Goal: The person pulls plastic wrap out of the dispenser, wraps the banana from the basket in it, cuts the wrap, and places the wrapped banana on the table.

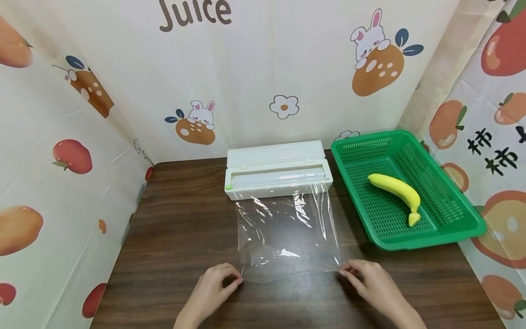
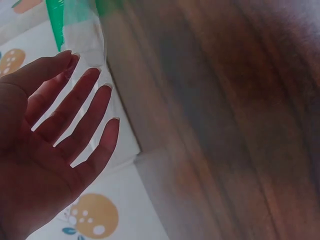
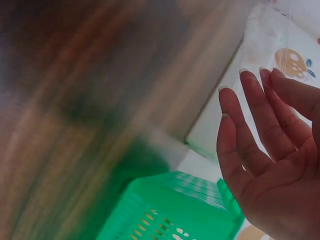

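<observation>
A sheet of clear plastic wrap [image 1: 283, 237] stretches toward me from a white wrap dispenser [image 1: 279, 189] at the back of the table. My left hand [image 1: 213, 290] pinches the sheet's near left corner between thumb and index finger. At the near right corner my right hand [image 1: 371, 283] pinches it the same way. In the left wrist view the other fingers of the left hand [image 2: 60, 120] spread loosely below the pinch, and those of the right hand [image 3: 275, 145] do likewise in the right wrist view. The dispenser's lid [image 1: 275, 154] stands raised, showing the roll [image 1: 279, 177] inside.
To the right of the dispenser stands a green plastic basket [image 1: 419, 242] with a yellow banana [image 1: 396, 189] lying in it. Dark wood-grain table [image 1: 181, 228] lies under everything. Fruit-printed cloth [image 1: 255, 73] hangs behind the table and along both sides.
</observation>
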`<act>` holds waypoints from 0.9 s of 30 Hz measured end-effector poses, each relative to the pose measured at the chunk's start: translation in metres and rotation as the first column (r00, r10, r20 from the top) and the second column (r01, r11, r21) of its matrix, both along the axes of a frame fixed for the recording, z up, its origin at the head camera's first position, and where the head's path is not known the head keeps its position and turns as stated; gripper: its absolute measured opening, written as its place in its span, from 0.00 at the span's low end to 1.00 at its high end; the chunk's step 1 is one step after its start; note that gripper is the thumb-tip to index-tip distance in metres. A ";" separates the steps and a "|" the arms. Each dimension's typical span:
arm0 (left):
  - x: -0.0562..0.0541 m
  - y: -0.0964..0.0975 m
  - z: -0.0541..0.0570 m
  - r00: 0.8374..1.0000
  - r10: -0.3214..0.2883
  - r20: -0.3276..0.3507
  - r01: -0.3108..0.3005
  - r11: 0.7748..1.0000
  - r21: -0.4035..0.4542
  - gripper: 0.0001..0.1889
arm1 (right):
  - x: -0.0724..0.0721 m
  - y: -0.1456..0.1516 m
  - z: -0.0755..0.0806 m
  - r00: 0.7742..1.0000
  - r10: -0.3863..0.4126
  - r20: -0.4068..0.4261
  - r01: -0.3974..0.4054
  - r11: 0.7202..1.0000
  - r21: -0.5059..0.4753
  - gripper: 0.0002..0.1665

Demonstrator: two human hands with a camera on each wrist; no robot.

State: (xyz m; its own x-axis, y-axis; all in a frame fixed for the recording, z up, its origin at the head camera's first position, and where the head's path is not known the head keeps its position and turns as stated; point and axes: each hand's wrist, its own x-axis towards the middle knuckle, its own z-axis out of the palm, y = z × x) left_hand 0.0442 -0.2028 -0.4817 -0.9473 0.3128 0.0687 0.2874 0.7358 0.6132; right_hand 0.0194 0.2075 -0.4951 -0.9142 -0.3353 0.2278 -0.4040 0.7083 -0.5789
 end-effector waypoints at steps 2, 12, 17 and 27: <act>0.000 0.001 -0.003 1.000 -0.016 0.027 0.016 1.000 -0.007 0.07 | 0.000 0.000 -0.003 0.998 -0.017 0.062 0.015 1.000 0.027 0.11; -0.005 0.000 -0.018 0.989 -0.057 0.138 0.065 0.996 -0.055 0.09 | -0.004 0.001 -0.017 0.987 0.009 0.162 -0.040 0.980 0.193 0.08; -0.012 0.003 -0.025 0.995 -0.044 0.092 0.054 0.992 -0.116 0.11 | -0.004 -0.001 -0.022 0.994 0.026 0.109 -0.050 0.975 0.216 0.08; -0.018 0.014 -0.032 0.995 0.036 0.095 -0.013 0.974 -0.227 0.26 | -0.005 -0.012 -0.028 0.998 -0.043 0.033 0.031 0.951 0.307 0.09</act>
